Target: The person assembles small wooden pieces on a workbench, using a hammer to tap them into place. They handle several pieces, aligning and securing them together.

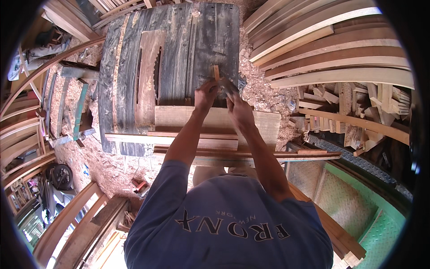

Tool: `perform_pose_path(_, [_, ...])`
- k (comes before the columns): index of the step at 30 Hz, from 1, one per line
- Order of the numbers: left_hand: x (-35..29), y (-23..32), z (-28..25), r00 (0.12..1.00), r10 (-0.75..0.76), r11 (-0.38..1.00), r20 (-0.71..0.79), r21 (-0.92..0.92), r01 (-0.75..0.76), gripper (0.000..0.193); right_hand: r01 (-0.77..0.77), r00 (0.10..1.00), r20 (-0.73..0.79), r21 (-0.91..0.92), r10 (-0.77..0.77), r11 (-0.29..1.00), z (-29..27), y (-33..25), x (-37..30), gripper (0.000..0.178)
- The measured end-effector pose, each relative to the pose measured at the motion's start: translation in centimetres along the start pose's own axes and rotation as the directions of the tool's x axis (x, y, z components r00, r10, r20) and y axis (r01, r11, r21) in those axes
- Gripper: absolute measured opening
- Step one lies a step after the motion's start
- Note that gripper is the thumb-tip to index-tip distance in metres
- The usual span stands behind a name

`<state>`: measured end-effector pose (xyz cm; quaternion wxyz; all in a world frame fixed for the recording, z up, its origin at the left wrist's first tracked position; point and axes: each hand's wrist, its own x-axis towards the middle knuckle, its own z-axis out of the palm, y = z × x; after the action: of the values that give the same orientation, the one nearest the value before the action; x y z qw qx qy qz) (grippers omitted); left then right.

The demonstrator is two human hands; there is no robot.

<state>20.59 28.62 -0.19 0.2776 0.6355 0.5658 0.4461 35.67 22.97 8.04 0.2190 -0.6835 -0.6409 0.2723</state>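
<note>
Worktop [174, 54]: dark, scuffed, with pale wear along the grain and a light streak near its left edge.

Insert [150, 85]: brown wood panel, left of the worktop's centre, slotted on both sides.

Blade [158, 74]: toothed, in the insert's right-hand slot.

Strips [127, 138]: several, pale and reddish, lying lengthwise by the near edge.

Board [174, 117]: wide, pale, flat, behind the strips; its right end runs out beyond the worktop's right edge.

Left hand [205, 95]: above the board's far side; fingers bent and bunched at the stick's near end. Whether they pinch it, cannot tell.

Stick [217, 71]: short, narrow, straight, orange-brown, with a squared far end; placed toward the worktop's right edge, about midway between far and near edges, pointing at the far edge. Near end hidden among the fingers.

Tool [229, 87]: dark, blurred, kind unclear; just right of the stick, slanting.

Right hand [240, 112]: fingers curled together round the tool.

Planks [331, 78]: long, pale to reddish-brown, stacked beyond the right edge.

Offcuts [331, 97]: heaped just nearer than the planks.
</note>
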Motion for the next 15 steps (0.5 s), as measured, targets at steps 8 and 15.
perform_pose_path(8, [0.02, -0.23, -0.02, 0.994, -0.089, 0.993, 0.058, 0.083, 0.084, 0.016, -0.004, 1.000, -0.011, 0.027, 0.005, 1.000, -0.24, 0.01, 0.27, 0.038])
perform_pose_path(15, [0.09, -0.74, -0.05, 0.999, 0.021, 0.997, 0.039, 0.073, -0.024, 0.017, 0.021, 1.000, -0.019, 0.007, -0.021, 1.000, 0.05, 0.85, 0.22, 0.043])
